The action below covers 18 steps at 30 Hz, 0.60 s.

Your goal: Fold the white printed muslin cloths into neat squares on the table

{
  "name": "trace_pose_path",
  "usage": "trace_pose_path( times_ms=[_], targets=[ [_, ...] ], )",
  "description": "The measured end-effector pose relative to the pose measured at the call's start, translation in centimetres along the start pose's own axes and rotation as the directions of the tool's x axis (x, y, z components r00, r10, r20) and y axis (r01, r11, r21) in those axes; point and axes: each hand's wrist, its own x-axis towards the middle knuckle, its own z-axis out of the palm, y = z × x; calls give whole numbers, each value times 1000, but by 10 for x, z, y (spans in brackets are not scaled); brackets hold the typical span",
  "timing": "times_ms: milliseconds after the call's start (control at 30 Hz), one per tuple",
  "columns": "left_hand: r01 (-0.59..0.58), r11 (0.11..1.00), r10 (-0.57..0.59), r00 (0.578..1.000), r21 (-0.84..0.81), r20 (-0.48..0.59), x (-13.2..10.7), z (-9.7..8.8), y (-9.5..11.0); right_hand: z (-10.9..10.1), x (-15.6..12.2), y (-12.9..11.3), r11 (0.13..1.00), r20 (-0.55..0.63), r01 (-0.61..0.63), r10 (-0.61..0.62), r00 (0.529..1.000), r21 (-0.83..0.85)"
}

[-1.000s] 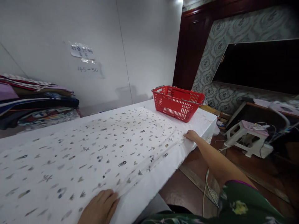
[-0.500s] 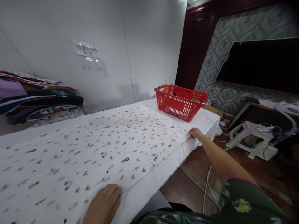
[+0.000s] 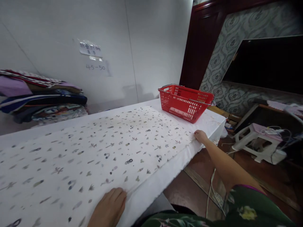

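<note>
A long white cloth printed with small grey motifs (image 3: 101, 151) lies flat along the white-covered table (image 3: 208, 118). My left hand (image 3: 109, 208) rests on the cloth's near edge at the bottom of the view, fingers held together and lying flat. My right hand (image 3: 200, 136) reaches out along the table edge and pinches the cloth's far corner, fingers curled on the fabric.
A red plastic basket (image 3: 186, 102) stands at the table's far end. Folded fabrics (image 3: 40, 97) are stacked against the white wall at left. A white stool with cables (image 3: 258, 142) and a dark screen (image 3: 270, 63) are to the right.
The wrinkles near the cloth's near edge have been pulled out and the cloth lies flatter. Both hands have stayed on the cloth's edge; the view has shifted slightly.
</note>
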Motion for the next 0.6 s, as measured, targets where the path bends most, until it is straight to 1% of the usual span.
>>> trace_pose_path(
  times_ms=[133,233,300,367,433,500,533,600],
  targets=[
    [101,995,-99,990,-9,102,-1,2,7,5,-5,1,995,-8,53,-54,999,-89],
    [153,988,-145,974,-34,176,1,-6,12,10,-9,0,986,-7,90,-91,996,-140],
    [170,982,-152,967,-76,202,5,-14,10,12,-10,-1,979,-12,112,-116,993,-168],
    [179,979,-160,973,-102,169,10,-21,3,13,-11,-2,973,-20,134,-141,990,-190],
    [177,980,-171,982,-91,76,19,-24,-8,15,-12,-1,967,-29,153,-162,986,-206],
    [164,985,-165,986,-61,-18,33,-21,-20,16,-13,-1,963,-41,165,-177,983,-211],
    [155,987,-157,987,-49,-40,42,-17,-25,17,-13,0,963,-50,169,-183,982,-208],
    [131,991,-132,991,-41,-36,65,-9,-32,18,-13,2,966,-73,173,-190,979,-191]
  ],
)
